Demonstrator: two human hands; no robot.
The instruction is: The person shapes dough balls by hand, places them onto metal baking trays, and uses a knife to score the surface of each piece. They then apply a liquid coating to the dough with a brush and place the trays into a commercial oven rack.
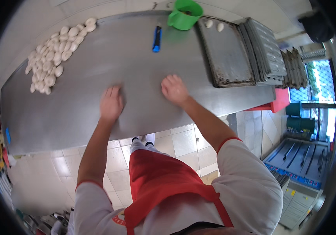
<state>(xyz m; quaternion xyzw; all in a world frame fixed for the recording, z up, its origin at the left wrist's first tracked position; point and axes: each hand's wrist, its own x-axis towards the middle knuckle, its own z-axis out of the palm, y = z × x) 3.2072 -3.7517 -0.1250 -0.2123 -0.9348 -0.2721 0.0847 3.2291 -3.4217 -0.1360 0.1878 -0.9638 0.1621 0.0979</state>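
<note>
Both my hands rest on a grey metal worktable (78, 113), a forearm's width or more apart. My left hand (111, 104) is curled palm down near the front edge; whatever may be under it is hidden. A little farther back, my right hand (174, 90) is also closed, fingers bent against the metal, and its palm side cannot be seen. A heap of small pale dough balls (52, 58) lies at the far left. Two more dough balls (215, 26) sit on a dark, worn baking tray (230, 55) right of my right hand.
Behind my hands lies a blue and black cutter-like tool (157, 38). A green plastic jug (183, 15) with something inside stands at the back edge. Stacked metal moulds (265, 51) lean beside the tray, with a red bin (279, 100) past the table's right end.
</note>
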